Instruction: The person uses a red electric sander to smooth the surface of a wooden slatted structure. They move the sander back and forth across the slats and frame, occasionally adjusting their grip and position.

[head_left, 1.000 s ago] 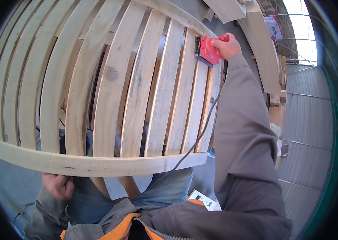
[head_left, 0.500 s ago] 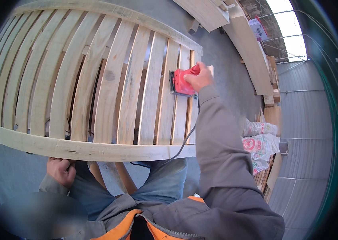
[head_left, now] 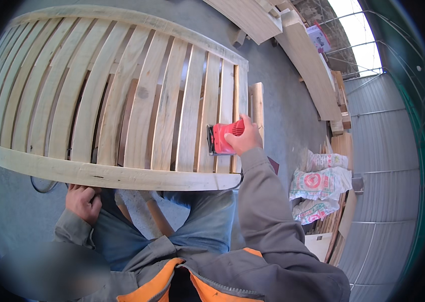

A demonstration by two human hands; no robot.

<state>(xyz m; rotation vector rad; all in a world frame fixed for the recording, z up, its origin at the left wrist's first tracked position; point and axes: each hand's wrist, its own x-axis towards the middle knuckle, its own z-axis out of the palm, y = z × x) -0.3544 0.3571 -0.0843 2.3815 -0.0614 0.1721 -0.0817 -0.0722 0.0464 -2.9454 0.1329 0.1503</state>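
My right hand (head_left: 246, 136) is wrapped round the back of a red electric sander (head_left: 226, 138). The sander's dark pad rests on the pale slats near the right end of a slatted wooden frame (head_left: 142, 95). Down at the near left, my left hand (head_left: 83, 202) has its fingers curled up against the underside of the frame's near rail (head_left: 107, 173). Its fingertips are partly hidden below that rail.
A dark cord (head_left: 44, 187) loops below the near rail at the left. Long boards (head_left: 310, 70) lie at the far right, with white sacks (head_left: 320, 182) on stacked timber nearer me. A grey corrugated wall (head_left: 383, 166) stands beyond. My legs (head_left: 207, 221) are close under the frame.
My right hand has drawn the sander nearer to me along the slats. The left hand keeps its hold at the near rail. The view has shifted slightly.
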